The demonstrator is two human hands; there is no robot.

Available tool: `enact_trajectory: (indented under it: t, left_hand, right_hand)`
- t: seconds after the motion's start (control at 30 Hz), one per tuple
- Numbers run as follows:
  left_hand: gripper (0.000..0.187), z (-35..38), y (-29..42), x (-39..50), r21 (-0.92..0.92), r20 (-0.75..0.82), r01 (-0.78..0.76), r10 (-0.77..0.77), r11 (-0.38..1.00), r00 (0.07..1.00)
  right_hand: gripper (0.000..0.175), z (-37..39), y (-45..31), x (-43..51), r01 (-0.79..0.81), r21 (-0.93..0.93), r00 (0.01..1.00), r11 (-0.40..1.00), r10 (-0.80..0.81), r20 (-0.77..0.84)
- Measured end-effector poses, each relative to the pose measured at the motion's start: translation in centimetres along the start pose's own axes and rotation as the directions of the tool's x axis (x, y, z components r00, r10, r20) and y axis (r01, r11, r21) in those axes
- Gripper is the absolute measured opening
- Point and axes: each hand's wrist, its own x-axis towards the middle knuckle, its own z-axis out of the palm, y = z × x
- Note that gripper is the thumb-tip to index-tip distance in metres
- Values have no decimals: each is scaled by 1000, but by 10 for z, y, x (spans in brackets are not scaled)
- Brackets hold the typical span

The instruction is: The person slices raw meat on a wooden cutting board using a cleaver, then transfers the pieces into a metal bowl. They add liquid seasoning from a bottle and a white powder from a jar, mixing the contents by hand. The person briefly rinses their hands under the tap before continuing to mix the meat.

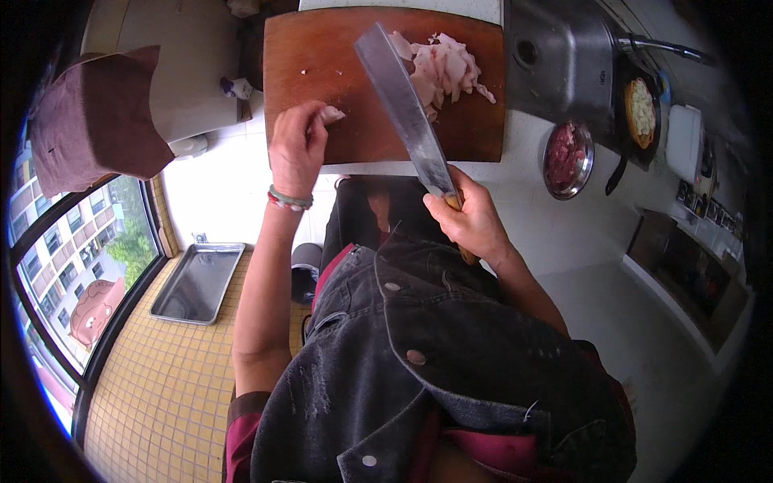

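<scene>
My right hand [468, 214] grips the wooden handle of a large cleaver-style kitchen knife [401, 96]. Its broad blade is raised over a brown wooden cutting board [338, 42] and points away from me. A pile of pale sliced meat or fat [447, 66] lies on the board's right half, partly behind the blade. At the board's left front, my left hand [297, 145] pinches a small pale piece of the same kind [332, 115] between thumb and fingers. Two tiny scraps lie farther back on the board.
Right of the board is a steel sink [558, 66]. A metal bowl of red meat [567, 160] and a dark pan [616, 175] stand nearby; a dish of pale chopped food [640, 115] sits by the pan. At left, a metal tray [196, 284] rests on the tiled ledge beside a window.
</scene>
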Motion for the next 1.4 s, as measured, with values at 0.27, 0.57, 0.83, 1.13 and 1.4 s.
enact_trajectory:
  t: [0.27,0.57,0.83,1.13,1.4]
  left_hand:
    - [30,8,15,-24,316,58,-176,166,932,984]
    - [27,25,29,-15,275,-51,177,-169,945,984]
    - [21,7,35,-6,167,180,124,-154,978,971]
    - [21,11,20,-2,294,224,-171,106,940,969]
    - [28,12,-1,-6,259,227,-229,172,938,959]
  right_hand:
    - [41,-25,0,12,11,-17,998,1000,-10,65]
    - [34,-43,0,23,32,68,982,997,-43,182]
    - [20,-40,34,29,-348,596,890,724,57,452]
    - [17,-2,82,30,-403,680,874,613,36,485]
    - [34,18,80,43,-444,738,870,507,49,490]
